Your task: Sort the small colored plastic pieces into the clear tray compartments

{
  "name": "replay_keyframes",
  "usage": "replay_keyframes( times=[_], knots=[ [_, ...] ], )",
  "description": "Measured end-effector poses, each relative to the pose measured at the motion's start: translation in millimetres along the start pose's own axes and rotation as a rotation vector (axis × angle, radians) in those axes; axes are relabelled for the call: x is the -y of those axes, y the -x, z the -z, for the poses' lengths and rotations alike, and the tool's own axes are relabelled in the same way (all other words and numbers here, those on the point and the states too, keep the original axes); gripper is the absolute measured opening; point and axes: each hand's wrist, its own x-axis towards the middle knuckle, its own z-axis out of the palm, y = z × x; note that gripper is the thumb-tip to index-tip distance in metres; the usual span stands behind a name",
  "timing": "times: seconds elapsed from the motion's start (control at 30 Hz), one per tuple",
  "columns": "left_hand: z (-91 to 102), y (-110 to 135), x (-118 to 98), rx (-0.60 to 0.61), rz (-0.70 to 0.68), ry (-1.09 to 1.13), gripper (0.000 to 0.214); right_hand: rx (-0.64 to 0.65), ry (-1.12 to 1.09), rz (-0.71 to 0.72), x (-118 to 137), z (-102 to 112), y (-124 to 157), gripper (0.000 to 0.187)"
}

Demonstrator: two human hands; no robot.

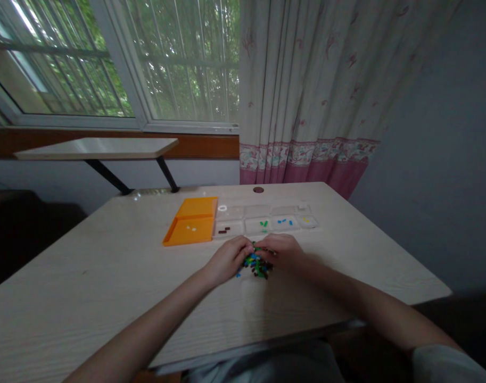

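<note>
A small heap of coloured pieces, green, blue and dark, lies on the pale wooden table. My left hand rests at the heap's left side with its fingers curled down onto the pieces. My right hand is at the heap's right and far side, fingers bent over it. What the fingertips pinch is too small to make out. Beyond the hands lies a clear compartment tray with dark, green, blue and yellow pieces in separate cells, and an orange lid beside it on the left.
A round cable hole is in the table near its far edge. A white shelf on black brackets stands under the window at the left. A patterned curtain hangs behind the table.
</note>
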Motion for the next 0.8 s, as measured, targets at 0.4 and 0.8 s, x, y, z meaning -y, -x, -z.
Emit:
replay_keyframes(
  times=[0.4, 0.8],
  knots=[
    [-1.9, 0.2, 1.9, -0.032, -0.014, 0.096, 0.024, -0.043, -0.034, -0.046, 4.4, -3.0, 0.9, 0.012],
    [-0.1, 3.2, 3.6, -0.227, -0.172, -0.072, 0.013, -0.104, -0.076, -0.097, 5.1, -3.0, -0.3, 0.01]
  ],
)
